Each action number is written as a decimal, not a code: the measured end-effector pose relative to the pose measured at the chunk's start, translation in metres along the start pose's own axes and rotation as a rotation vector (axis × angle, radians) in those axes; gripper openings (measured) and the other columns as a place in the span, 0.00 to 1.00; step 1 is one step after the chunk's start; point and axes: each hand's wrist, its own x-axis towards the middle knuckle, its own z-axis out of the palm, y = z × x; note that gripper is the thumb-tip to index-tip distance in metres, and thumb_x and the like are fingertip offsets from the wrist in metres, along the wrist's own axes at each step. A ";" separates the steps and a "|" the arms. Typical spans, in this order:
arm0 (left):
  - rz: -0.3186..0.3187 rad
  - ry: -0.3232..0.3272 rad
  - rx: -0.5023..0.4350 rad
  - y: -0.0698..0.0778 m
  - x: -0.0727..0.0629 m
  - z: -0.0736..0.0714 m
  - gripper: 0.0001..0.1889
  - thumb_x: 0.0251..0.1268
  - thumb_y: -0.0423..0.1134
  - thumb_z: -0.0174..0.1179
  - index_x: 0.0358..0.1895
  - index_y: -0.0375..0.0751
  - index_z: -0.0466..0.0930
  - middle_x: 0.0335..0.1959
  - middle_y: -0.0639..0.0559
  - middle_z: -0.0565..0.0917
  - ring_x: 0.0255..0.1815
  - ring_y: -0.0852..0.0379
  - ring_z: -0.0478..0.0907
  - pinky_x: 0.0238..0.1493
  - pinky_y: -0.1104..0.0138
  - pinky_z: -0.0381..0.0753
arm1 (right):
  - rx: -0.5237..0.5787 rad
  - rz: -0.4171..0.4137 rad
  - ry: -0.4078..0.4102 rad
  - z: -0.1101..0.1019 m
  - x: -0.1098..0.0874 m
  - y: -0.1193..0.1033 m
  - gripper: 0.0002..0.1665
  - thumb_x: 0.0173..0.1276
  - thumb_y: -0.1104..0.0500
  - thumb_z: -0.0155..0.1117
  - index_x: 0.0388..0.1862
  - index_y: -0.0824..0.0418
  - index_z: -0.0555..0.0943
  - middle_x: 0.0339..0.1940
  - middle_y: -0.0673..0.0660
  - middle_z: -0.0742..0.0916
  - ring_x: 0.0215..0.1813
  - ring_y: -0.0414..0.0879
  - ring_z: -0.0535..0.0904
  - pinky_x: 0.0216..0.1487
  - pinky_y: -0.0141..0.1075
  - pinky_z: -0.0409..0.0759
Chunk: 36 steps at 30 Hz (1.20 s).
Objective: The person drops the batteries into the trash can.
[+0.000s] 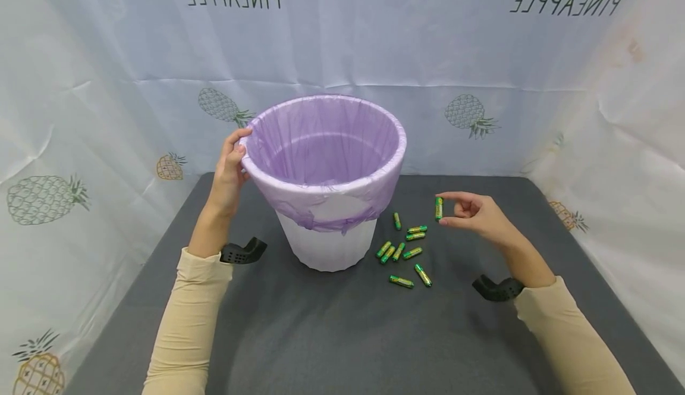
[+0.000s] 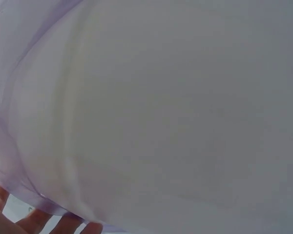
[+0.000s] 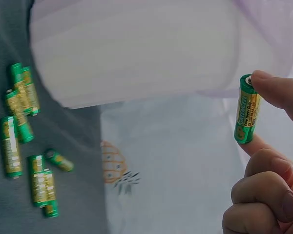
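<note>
A white trash bin (image 1: pixel 327 246) lined with a purple plastic bag (image 1: pixel 326 145) stands on the dark table. My left hand (image 1: pixel 231 160) grips its rim on the left side, thumb outside; the left wrist view shows the fingers (image 2: pixel 34 222) at the bin's edge. To the right of the bin, my right hand (image 1: pixel 478 216) pinches a green and gold battery (image 1: pixel 439 209) by its two ends, between thumb and index finger. The other fingers of that hand are curled in. Several similar batteries (image 1: pixel 412 253) lie scattered on the table between the bin and my right hand.
A dark grey cloth covers the table (image 1: pixel 342 335). White curtains (image 1: pixel 342 38) printed with pineapples hang behind it and along both sides. A black wrist mount (image 1: pixel 243 251) sits on the left forearm, another wrist mount (image 1: pixel 497 288) on the right.
</note>
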 end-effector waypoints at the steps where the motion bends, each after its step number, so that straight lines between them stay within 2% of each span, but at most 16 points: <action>1: 0.001 -0.002 -0.003 0.000 0.000 0.000 0.16 0.69 0.49 0.46 0.58 0.60 0.68 0.44 0.59 0.75 0.37 0.67 0.75 0.38 0.73 0.76 | 0.006 -0.002 0.003 -0.001 0.002 -0.003 0.25 0.60 0.71 0.66 0.57 0.58 0.77 0.18 0.44 0.65 0.20 0.44 0.54 0.22 0.37 0.60; 4: -0.001 -0.010 -0.008 0.000 0.000 -0.002 0.17 0.69 0.48 0.47 0.59 0.59 0.69 0.43 0.58 0.76 0.37 0.67 0.76 0.37 0.73 0.78 | 0.004 -0.003 0.014 -0.003 0.007 -0.013 0.25 0.61 0.70 0.65 0.58 0.61 0.77 0.18 0.43 0.66 0.20 0.43 0.54 0.22 0.38 0.58; 12: -0.036 -0.070 -0.003 0.001 0.001 -0.010 0.18 0.70 0.45 0.47 0.61 0.57 0.69 0.46 0.57 0.76 0.40 0.65 0.78 0.41 0.73 0.80 | 0.064 0.012 0.036 -0.004 0.016 -0.039 0.24 0.63 0.69 0.64 0.59 0.57 0.77 0.17 0.41 0.69 0.20 0.41 0.55 0.24 0.40 0.54; 19: -0.033 -0.094 -0.012 0.006 0.001 -0.014 0.17 0.72 0.40 0.44 0.62 0.54 0.69 0.42 0.58 0.78 0.37 0.67 0.80 0.40 0.75 0.81 | 0.182 -0.067 0.052 -0.004 0.024 -0.062 0.24 0.63 0.72 0.62 0.57 0.56 0.79 0.18 0.43 0.70 0.21 0.41 0.56 0.27 0.41 0.52; 24: -0.038 -0.095 0.001 0.012 0.001 -0.014 0.17 0.72 0.38 0.44 0.60 0.54 0.70 0.38 0.58 0.79 0.34 0.68 0.80 0.40 0.76 0.80 | 0.210 -0.087 0.055 -0.004 0.031 -0.078 0.24 0.62 0.73 0.62 0.55 0.55 0.80 0.18 0.43 0.70 0.21 0.41 0.56 0.27 0.41 0.51; 30: -0.054 -0.144 -0.011 0.020 0.003 -0.017 0.16 0.73 0.35 0.44 0.59 0.51 0.71 0.50 0.56 0.76 0.45 0.67 0.78 0.48 0.77 0.78 | 0.214 -0.117 0.047 -0.004 0.041 -0.095 0.24 0.63 0.72 0.62 0.56 0.56 0.80 0.17 0.43 0.70 0.20 0.42 0.54 0.26 0.40 0.49; 33: -0.056 -0.141 0.047 0.023 0.003 -0.018 0.16 0.72 0.36 0.45 0.59 0.53 0.72 0.50 0.59 0.78 0.49 0.68 0.77 0.57 0.77 0.72 | 0.215 -0.117 0.045 -0.004 0.046 -0.103 0.24 0.63 0.71 0.62 0.57 0.56 0.79 0.17 0.43 0.70 0.20 0.42 0.54 0.26 0.40 0.48; 36: -0.064 -0.124 0.085 0.023 0.002 -0.018 0.16 0.72 0.38 0.46 0.59 0.54 0.72 0.46 0.62 0.81 0.49 0.69 0.78 0.60 0.78 0.68 | 0.207 -0.110 0.050 -0.003 0.052 -0.110 0.24 0.62 0.70 0.64 0.57 0.56 0.79 0.17 0.44 0.70 0.20 0.42 0.53 0.25 0.40 0.47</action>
